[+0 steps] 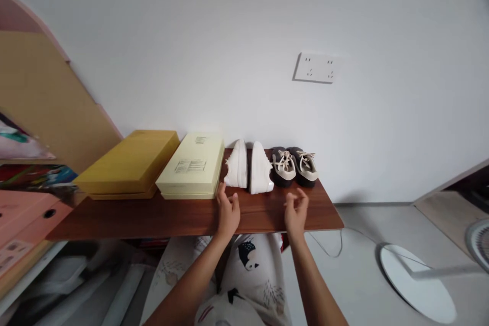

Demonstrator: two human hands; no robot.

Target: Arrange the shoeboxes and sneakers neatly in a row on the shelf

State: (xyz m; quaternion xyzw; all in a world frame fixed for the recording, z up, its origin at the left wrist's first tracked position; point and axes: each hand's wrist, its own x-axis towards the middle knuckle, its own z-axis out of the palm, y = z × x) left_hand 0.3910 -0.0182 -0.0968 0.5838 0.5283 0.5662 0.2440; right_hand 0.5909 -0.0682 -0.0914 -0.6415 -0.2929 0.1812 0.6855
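Two white shoes (262, 168) lie on their sides, soles facing each other, on a dark wooden board (183, 219). My left hand (228, 210) is just in front of the left white shoe, thumb and fingers apart, holding nothing. To their right stands a pair of dark and beige lace-up shoes (283, 167), upright with toes toward the wall or away; which I cannot tell. My right hand (296, 210) hovers in front of these, fingers curved and apart, with nothing in it. A pale yellow shoebox (193, 165) and a mustard shoebox (130, 163) sit closed at the left.
A white wall with a socket plate (315, 68) rises behind the board. Pink boxes (26, 229) stand at the far left. On the floor at right are a round white fan base (418, 282) and a thin cable (341, 244).
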